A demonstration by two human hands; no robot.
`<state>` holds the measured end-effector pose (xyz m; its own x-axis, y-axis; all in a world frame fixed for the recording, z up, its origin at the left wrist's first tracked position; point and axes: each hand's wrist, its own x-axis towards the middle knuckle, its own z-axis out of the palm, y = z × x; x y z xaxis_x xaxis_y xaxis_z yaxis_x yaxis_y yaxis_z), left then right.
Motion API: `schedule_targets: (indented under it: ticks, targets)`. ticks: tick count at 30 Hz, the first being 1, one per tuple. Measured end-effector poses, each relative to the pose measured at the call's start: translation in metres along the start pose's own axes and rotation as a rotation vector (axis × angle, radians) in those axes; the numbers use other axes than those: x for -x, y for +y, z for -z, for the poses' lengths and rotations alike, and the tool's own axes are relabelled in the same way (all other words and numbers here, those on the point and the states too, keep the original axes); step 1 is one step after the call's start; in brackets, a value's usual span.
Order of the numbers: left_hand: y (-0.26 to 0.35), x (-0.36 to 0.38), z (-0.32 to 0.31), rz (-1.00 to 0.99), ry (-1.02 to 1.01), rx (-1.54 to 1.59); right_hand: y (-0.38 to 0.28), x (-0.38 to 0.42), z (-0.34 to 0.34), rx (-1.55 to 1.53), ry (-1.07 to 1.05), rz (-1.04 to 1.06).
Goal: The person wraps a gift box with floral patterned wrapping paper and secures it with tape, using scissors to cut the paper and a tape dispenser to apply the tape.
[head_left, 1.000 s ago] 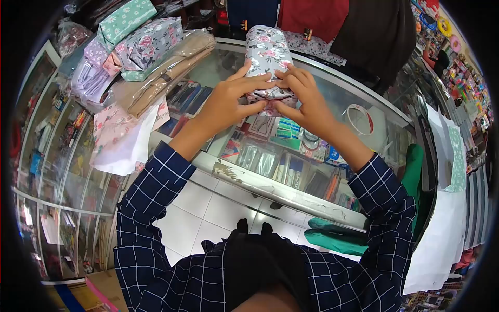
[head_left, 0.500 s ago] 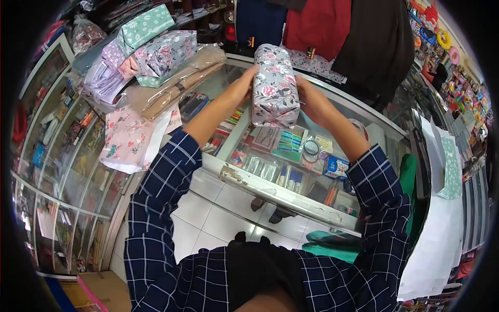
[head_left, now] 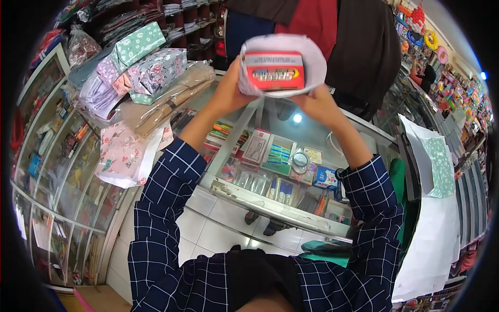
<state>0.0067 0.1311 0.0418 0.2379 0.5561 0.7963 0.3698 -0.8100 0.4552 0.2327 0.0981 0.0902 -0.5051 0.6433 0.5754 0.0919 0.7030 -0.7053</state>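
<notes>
A box in wrapping paper (head_left: 316, 57) is held up above the glass counter, its near end open. Inside the loose paper rim shows the red end of the box (head_left: 275, 71), with blurred lettering. My left hand (head_left: 232, 89) grips the left side of the paper, fingers closed around it. On the lower right side my right hand (head_left: 315, 104) holds the paper, with fingertips partly hidden behind it.
Wrapped parcels (head_left: 158, 70) and a plastic-covered brown packet (head_left: 169, 101) lie at the left, beside floral paper (head_left: 122, 151). The glass counter (head_left: 270, 200) holds small goods. Dark and red garments (head_left: 314, 26) hang behind; white sheets (head_left: 429, 244) are at the right.
Both hands have tilted the wrapped box, so its open end with the red box inside now shows instead of its long floral side. The view has shifted slightly.
</notes>
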Motion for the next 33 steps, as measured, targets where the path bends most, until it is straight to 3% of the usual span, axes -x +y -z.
schedule_targets:
  ticks: [2,4,5,7,13,16,19,20,23,33]
  targets:
    - [0.001,0.016,-0.002,0.110,-0.092,0.209,0.003,0.012,-0.001,0.214,-0.094,0.135]
    - [-0.001,0.020,0.004,0.063,-0.203,0.134,0.003,0.025,-0.005,0.313,-0.161,0.198]
    - [-0.003,0.018,0.009,-0.039,-0.263,-0.046,0.002,0.031,-0.007,0.310,-0.192,0.187]
    - [0.018,0.035,0.016,-0.004,-0.316,0.014,0.012,0.045,-0.012,0.363,-0.202,0.257]
    - [0.040,0.055,0.036,0.141,-0.648,0.051,0.015,0.066,-0.016,0.394,-0.355,0.059]
    - [0.048,0.060,0.034,0.233,-0.552,0.129,0.017,0.064,-0.007,-0.085,-0.280,-0.193]
    - [0.068,0.067,0.023,0.284,-0.470,0.149,0.001,0.056,0.008,-0.165,-0.365,-0.279]
    - [0.075,0.068,0.021,0.298,-0.445,0.153,-0.003,0.057,0.009,0.040,-0.408,-0.261]
    - [0.080,0.068,0.023,0.351,-0.419,0.198,0.000,0.059,0.007,-0.007,-0.415,-0.244]
    - [0.096,0.076,0.020,0.259,-0.425,0.055,-0.018,0.058,0.003,0.071,-0.427,-0.234]
